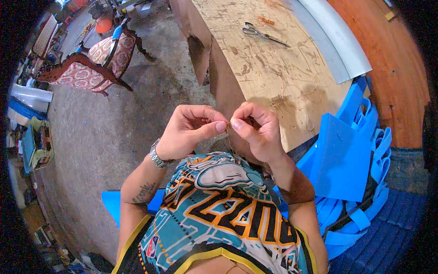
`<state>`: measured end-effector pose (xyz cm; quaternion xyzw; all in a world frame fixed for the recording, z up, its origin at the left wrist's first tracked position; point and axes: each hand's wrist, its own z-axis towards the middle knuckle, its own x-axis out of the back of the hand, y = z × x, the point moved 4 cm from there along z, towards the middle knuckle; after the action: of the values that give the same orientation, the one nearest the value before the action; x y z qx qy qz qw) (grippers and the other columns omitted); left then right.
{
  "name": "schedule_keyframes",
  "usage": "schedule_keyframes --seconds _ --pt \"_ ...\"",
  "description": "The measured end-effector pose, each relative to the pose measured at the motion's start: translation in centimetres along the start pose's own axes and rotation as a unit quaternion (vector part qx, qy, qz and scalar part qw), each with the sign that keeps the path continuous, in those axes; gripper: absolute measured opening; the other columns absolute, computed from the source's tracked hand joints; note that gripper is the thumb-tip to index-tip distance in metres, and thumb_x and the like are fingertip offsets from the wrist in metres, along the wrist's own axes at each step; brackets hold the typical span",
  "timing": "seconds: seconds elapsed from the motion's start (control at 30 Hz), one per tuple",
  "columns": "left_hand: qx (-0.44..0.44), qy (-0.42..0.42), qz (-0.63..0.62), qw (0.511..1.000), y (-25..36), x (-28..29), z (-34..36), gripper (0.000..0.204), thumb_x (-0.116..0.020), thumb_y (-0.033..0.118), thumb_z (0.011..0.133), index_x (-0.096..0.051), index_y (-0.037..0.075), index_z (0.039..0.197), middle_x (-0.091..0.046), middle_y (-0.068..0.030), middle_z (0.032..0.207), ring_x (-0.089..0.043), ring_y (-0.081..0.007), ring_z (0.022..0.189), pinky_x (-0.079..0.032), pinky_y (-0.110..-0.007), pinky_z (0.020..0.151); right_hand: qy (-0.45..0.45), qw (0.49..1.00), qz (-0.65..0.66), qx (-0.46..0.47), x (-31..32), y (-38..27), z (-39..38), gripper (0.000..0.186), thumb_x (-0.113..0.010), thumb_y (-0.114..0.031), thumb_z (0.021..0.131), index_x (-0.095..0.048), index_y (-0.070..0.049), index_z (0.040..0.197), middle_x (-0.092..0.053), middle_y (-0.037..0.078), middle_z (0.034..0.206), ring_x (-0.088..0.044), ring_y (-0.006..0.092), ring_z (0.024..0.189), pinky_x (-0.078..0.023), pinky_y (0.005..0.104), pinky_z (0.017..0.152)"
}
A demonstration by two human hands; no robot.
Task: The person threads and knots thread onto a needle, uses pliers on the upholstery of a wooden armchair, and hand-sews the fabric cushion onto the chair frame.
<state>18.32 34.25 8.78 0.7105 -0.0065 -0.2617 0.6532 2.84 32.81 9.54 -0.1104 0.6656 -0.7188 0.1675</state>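
In front of my chest, both hands meet with their fingertips almost touching. My left hand (194, 130), with a metal watch on its wrist, is closed in a pinch of thumb and forefinger. Just beside it my right hand (259, 130) pinches the same way. Between the fingertips runs a thin brownish thread (230, 142), and a strand of it hangs down toward my shirt. The ends inside the fingers are too small to make out. On the wooden table beyond lie a pair of scissors (264, 35) and a small tangle of orange thread (266, 20).
The plywood-topped table (283, 75) stands ahead to the right, with a grey-white roll of sheet (340, 41) along its far side. Blue foam pieces (342, 155) are heaped at my right. Carved chairs with red patterned upholstery (84, 75) stand on the concrete floor (123, 123) at left.
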Motion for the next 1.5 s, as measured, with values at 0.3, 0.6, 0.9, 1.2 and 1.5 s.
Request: schedule_keyframes --seconds 0.3,0.6,0.9,1.2,1.5 --pt "0.033 -0.017 -0.019 0.999 -0.5 1.1 0.9 0.009 -0.06 0.009 0.082 -0.062 0.0 0.083 -0.062 -0.0019 0.08 -0.056 -0.0067 0.075 -0.046 -0.022 0.07 -0.03 0.999 -0.02 -0.015 0.0 -0.1 0.0 0.01 -0.06 -0.015 0.081 -0.057 -0.006 0.076 -0.048 -0.007 0.064 -0.039 0.0002 0.057 -0.033 0.0177 0.049" --pt "-0.099 0.1 0.24 0.961 1.2 -1.0 -0.9 0.011 -0.071 0.009 0.073 -0.063 0.002 0.076 -0.062 -0.004 0.074 -0.056 -0.0099 0.071 -0.044 -0.024 0.066 0.009 0.999 -0.038 0.002 -0.1 -0.2 -0.1 0.012 -0.06 -0.016 0.082 -0.057 -0.006 0.077 -0.05 -0.006 0.065 -0.041 0.0013 0.058 -0.034 0.0184 0.05" --pt "-0.108 0.079 0.249 0.959 1.2 -0.3 -1.1 0.008 -0.07 0.008 0.074 -0.064 0.002 0.073 -0.062 -0.0052 0.069 -0.053 -0.0113 0.064 -0.041 -0.025 0.061 0.009 0.998 -0.054 0.019 0.2 -0.1 0.0 0.009 -0.061 -0.014 0.082 -0.059 -0.006 0.078 -0.054 -0.004 0.068 -0.045 0.0024 0.061 -0.036 0.0185 0.054" --pt "-0.103 0.077 0.213 0.969 1.1 -0.2 -0.8 0.008 -0.07 0.008 0.074 -0.064 0.002 0.073 -0.062 -0.0049 0.07 -0.054 -0.0105 0.066 -0.041 -0.025 0.063 0.012 0.999 -0.039 0.028 0.5 -0.5 0.3 0.007 -0.064 -0.011 0.08 -0.061 -0.005 0.078 -0.055 -0.003 0.069 -0.045 0.0024 0.062 -0.037 0.0189 0.054" --pt "-0.064 0.006 0.229 0.971 1.2 0.2 0.1 0.012 -0.069 0.013 0.076 -0.064 0.002 0.075 -0.062 -0.0041 0.07 -0.053 -0.0089 0.065 -0.041 -0.024 0.062 -0.005 0.993 -0.102 0.065 0.6 -0.7 0.6 0.007 -0.068 -0.011 0.076 -0.067 -0.006 0.082 -0.046 -0.003 0.062 -0.041 0.0054 0.055 -0.032 0.0211 0.048"
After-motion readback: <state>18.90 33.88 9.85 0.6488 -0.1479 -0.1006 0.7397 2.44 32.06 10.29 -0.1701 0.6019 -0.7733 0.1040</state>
